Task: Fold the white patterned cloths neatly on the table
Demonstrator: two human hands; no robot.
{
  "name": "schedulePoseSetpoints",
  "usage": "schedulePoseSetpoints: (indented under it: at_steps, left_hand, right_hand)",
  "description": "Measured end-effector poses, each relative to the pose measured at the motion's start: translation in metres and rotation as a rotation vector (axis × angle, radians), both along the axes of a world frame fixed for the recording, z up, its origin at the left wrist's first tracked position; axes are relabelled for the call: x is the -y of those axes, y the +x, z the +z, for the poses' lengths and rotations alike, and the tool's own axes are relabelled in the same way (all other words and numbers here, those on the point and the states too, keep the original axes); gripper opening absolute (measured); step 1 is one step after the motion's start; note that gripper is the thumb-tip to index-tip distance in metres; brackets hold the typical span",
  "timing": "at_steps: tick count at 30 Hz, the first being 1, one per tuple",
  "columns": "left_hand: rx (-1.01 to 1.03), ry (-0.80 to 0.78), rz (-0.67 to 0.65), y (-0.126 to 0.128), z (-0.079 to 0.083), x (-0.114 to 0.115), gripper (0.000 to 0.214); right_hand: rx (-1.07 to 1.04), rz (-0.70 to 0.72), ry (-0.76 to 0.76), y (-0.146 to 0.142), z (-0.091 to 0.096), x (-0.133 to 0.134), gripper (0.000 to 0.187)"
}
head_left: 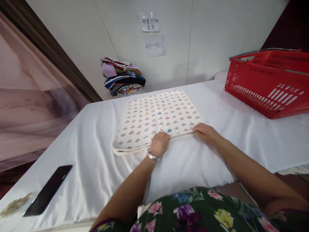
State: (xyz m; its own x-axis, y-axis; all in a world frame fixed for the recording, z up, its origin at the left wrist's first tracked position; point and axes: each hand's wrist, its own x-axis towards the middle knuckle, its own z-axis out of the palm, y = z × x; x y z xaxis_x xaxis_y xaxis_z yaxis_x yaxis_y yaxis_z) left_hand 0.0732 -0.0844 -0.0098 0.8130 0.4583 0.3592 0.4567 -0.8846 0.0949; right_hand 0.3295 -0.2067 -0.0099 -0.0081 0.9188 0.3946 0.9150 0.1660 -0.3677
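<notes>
A folded cream cloth [156, 119] printed with small grey, red and blue motifs lies flat in the middle of the white-covered table [96, 167]. My left hand [159, 144] is closed on the near edge of the cloth, fingers curled over the layers. At the cloth's near right corner my right hand [205, 131] also grips the edge, with its fingertips tucked under the fold. A silver bracelet sits on my left wrist.
A red plastic basket [270, 83] stands at the right back of the table. A stack of folded clothes [123, 77] sits against the wall. A black flat phone-like object [48, 190] lies at the near left. Paper labels [152, 35] hang on the wall.
</notes>
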Motion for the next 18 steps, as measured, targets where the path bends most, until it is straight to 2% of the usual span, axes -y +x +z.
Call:
schedulePoseSetpoints:
  at_steps: [7,12,18]
  left_hand:
    - [-0.095,0.024,-0.039,-0.0011,0.0017,0.0007,0.021]
    - [-0.041,0.031,-0.04,-0.0029,0.0022,0.0015,0.023]
    - [-0.086,0.015,-0.065,-0.0029,0.0017,0.0022,0.021]
  right_hand:
    - [0.063,0.021,-0.041,0.0024,-0.0043,0.0006,0.026]
    - [0.05,0.048,-0.017,0.004,-0.0058,0.0004,0.026]
    - [0.059,0.091,-0.019,0.0015,-0.0024,0.0,0.027]
